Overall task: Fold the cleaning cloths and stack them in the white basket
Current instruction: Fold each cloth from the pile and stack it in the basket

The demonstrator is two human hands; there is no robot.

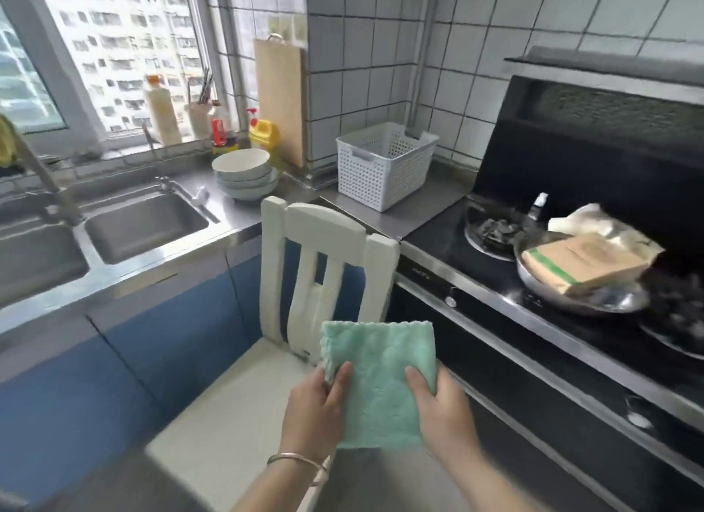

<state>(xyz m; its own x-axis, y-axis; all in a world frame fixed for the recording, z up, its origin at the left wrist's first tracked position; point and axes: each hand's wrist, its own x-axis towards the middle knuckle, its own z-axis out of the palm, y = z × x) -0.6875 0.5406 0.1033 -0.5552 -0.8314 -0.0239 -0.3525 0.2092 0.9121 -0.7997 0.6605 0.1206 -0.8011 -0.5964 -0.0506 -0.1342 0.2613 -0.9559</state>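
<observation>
- Left hand (316,408) and right hand (444,408) each pinch a side of the folded green cloth (381,382), above the chair (327,268).
- Judged: folding done; next, carry it forward into the white basket (384,165).

Lit brightly by daylight from the window (114,54) at upper left, overexposed there, with soft glare on the steel counter (244,222) and pan (583,294), weak shadows, motion blur throughout, strongest at the lower edge, and wide-angle bending at the borders.
</observation>
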